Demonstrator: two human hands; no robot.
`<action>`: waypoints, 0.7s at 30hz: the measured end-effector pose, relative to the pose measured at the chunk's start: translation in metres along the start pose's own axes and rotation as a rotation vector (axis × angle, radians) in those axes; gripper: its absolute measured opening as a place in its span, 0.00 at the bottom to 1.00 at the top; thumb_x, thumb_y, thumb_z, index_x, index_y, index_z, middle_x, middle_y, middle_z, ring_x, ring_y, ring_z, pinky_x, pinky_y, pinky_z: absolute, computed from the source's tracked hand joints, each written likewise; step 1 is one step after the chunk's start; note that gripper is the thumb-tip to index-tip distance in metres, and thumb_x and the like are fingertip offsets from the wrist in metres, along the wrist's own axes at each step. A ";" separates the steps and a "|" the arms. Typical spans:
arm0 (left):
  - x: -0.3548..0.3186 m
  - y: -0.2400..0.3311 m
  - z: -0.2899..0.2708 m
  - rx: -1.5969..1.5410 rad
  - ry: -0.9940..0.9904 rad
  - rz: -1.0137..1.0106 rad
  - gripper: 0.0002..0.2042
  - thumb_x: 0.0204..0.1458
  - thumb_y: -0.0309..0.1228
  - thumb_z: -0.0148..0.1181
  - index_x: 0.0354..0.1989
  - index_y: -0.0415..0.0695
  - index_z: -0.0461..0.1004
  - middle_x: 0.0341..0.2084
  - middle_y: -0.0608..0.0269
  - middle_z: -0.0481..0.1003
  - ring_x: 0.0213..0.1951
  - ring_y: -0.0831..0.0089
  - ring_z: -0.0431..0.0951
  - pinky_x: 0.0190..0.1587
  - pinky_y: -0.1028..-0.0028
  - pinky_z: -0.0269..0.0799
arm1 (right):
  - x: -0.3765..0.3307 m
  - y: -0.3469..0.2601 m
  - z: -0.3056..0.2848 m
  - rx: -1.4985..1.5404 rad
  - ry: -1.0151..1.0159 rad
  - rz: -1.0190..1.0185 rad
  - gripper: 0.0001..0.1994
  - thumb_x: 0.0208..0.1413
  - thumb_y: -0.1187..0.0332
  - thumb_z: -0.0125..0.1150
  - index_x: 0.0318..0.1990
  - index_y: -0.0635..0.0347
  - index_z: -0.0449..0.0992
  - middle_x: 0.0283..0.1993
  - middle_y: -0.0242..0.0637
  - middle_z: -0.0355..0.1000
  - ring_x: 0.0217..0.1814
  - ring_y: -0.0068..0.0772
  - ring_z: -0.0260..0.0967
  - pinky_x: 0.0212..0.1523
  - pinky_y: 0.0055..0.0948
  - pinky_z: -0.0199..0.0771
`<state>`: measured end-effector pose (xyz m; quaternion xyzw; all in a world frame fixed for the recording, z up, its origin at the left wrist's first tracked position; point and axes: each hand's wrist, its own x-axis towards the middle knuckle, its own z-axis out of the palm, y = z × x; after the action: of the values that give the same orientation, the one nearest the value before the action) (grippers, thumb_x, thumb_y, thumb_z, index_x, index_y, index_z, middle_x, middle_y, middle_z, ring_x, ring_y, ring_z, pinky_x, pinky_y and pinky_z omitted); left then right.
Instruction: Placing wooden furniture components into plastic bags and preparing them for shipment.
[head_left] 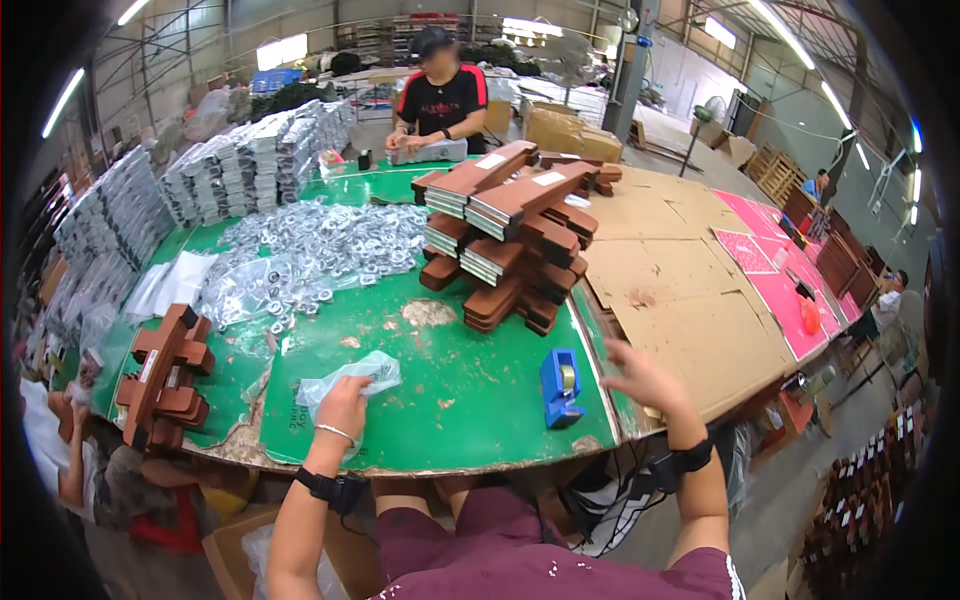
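Observation:
A clear plastic bag (378, 370) lies crumpled over the near part of the green tabletop (440, 430), its near edge pinched in my left hand (343, 408). My right hand (645, 380) hovers near the table's front edge, fingers spread and holding nothing. Just left of it stands a blue tape dispenser (560, 385) with a roll of tape, apart from the hand. Beyond both hands rises a crisscross stack of reddish-brown slats (510, 235), some with pale labels.
Loose grey metal rings (320, 240) and bagged ones cover the far left. Behind them stand tall stacks of wrapped grey packs (240, 165). A smaller brown slat stack (165, 375) sits at left. Flat cardboard (680, 290) covers the right. A co-worker (440, 100) stands across, hands on a grey pack.

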<state>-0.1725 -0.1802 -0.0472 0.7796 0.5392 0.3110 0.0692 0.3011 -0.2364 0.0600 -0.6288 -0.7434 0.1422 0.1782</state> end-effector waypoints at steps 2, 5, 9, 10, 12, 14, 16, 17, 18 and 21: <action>0.006 -0.001 -0.014 -0.051 0.085 0.015 0.11 0.45 0.20 0.54 0.39 0.42 0.73 0.36 0.51 0.74 0.37 0.53 0.75 0.40 0.63 0.71 | 0.031 -0.012 -0.013 0.200 0.041 -0.016 0.30 0.48 0.65 0.66 0.59 0.65 0.63 0.47 0.48 0.73 0.46 0.39 0.72 0.47 0.33 0.72; 0.014 0.000 -0.033 -0.260 0.225 -0.121 0.10 0.46 0.19 0.52 0.37 0.40 0.75 0.32 0.51 0.75 0.37 0.56 0.76 0.41 0.66 0.71 | 0.075 -0.039 -0.017 0.514 0.056 -0.071 0.27 0.52 0.68 0.63 0.59 0.66 0.63 0.46 0.44 0.73 0.45 0.32 0.72 0.45 0.28 0.73; 0.011 -0.020 -0.036 -0.321 0.257 -0.194 0.10 0.46 0.20 0.52 0.37 0.41 0.75 0.33 0.52 0.76 0.38 0.57 0.77 0.41 0.67 0.71 | 0.115 -0.054 0.007 0.672 -0.011 -0.127 0.27 0.53 0.67 0.62 0.59 0.66 0.63 0.45 0.43 0.73 0.45 0.29 0.71 0.44 0.26 0.73; 0.009 -0.024 -0.035 -0.295 0.235 -0.194 0.10 0.46 0.21 0.53 0.38 0.41 0.76 0.33 0.52 0.76 0.38 0.57 0.77 0.42 0.67 0.71 | 0.119 -0.056 0.011 0.642 -0.025 -0.105 0.27 0.53 0.67 0.63 0.59 0.66 0.63 0.45 0.43 0.73 0.45 0.29 0.72 0.44 0.26 0.73; 0.009 -0.034 -0.026 -0.252 0.148 -0.198 0.10 0.46 0.23 0.54 0.38 0.41 0.76 0.34 0.52 0.76 0.38 0.57 0.77 0.42 0.67 0.71 | 0.122 -0.057 0.018 0.567 -0.017 -0.111 0.27 0.52 0.66 0.63 0.58 0.66 0.65 0.43 0.42 0.75 0.43 0.30 0.73 0.42 0.28 0.74; -0.001 -0.062 -0.012 -0.236 -0.029 -0.237 0.10 0.46 0.27 0.56 0.38 0.41 0.76 0.35 0.52 0.77 0.39 0.57 0.77 0.42 0.67 0.71 | 0.125 -0.052 0.032 0.499 0.013 -0.248 0.26 0.52 0.63 0.64 0.56 0.66 0.66 0.43 0.44 0.75 0.44 0.33 0.74 0.45 0.32 0.74; -0.022 -0.089 -0.011 -0.155 -0.171 -0.249 0.12 0.45 0.29 0.59 0.39 0.40 0.75 0.34 0.52 0.77 0.39 0.60 0.77 0.42 0.67 0.72 | 0.116 -0.078 0.029 0.347 0.009 -0.277 0.26 0.52 0.64 0.63 0.57 0.62 0.65 0.46 0.44 0.74 0.47 0.36 0.73 0.48 0.34 0.72; -0.033 -0.109 -0.004 -0.203 -0.075 -0.329 0.12 0.45 0.29 0.60 0.38 0.39 0.75 0.33 0.53 0.76 0.37 0.60 0.76 0.41 0.67 0.71 | 0.106 -0.088 0.025 0.294 0.036 -0.305 0.26 0.51 0.64 0.63 0.57 0.62 0.65 0.47 0.48 0.73 0.48 0.42 0.72 0.50 0.36 0.71; -0.032 -0.114 -0.003 -0.151 -0.055 -0.302 0.12 0.44 0.28 0.60 0.38 0.39 0.74 0.31 0.53 0.75 0.35 0.59 0.75 0.40 0.67 0.71 | 0.096 -0.085 0.025 0.243 0.067 -0.324 0.27 0.51 0.63 0.63 0.57 0.63 0.64 0.48 0.50 0.72 0.50 0.45 0.70 0.52 0.37 0.70; -0.031 -0.101 0.008 0.021 0.112 0.068 0.13 0.41 0.26 0.59 0.39 0.41 0.73 0.28 0.52 0.74 0.33 0.55 0.74 0.39 0.64 0.70 | 0.048 -0.084 0.010 0.237 0.096 -0.227 0.26 0.51 0.62 0.62 0.55 0.65 0.65 0.45 0.47 0.72 0.49 0.43 0.70 0.51 0.36 0.69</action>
<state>-0.2552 -0.1641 -0.1108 0.7794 0.5187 0.3508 0.0200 0.2159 -0.2035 0.0916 -0.5215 -0.7783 0.1778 0.3011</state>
